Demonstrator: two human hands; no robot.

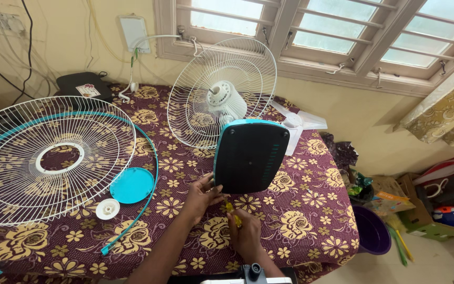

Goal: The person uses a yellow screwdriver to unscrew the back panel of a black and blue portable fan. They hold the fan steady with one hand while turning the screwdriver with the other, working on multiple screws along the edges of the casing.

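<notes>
Over the flowered tablecloth (300,210), near the front edge: holding a fan base (250,155) up on its edge, black underside facing the camera, teal rim round it. Gripping its lower left corner with the left hand (202,195), fingers curled onto the edge. Wrapping the right hand (245,234) tight round a yellow-handled screwdriver (232,210), tip aimed up at the base's bottom edge.

Looks like mid-screw work on that underside, loosening or tightening, can't say which. Calls for keeping the base dead steady with the left and the driver square on the screw, otherwise easy to slip.

Lying around: front grille (48,158) flat on the left, teal round cap (131,185) and small white cap (107,209) just beside it, rear grille (222,89) with the motor propped up behind the base, white blade (300,123) poking out to the right.

Can't actually see the screw or the driver tip, hidden between hand and base. Can't see how the base joins the motor part either. Front grille cut off at the left edge.
</notes>
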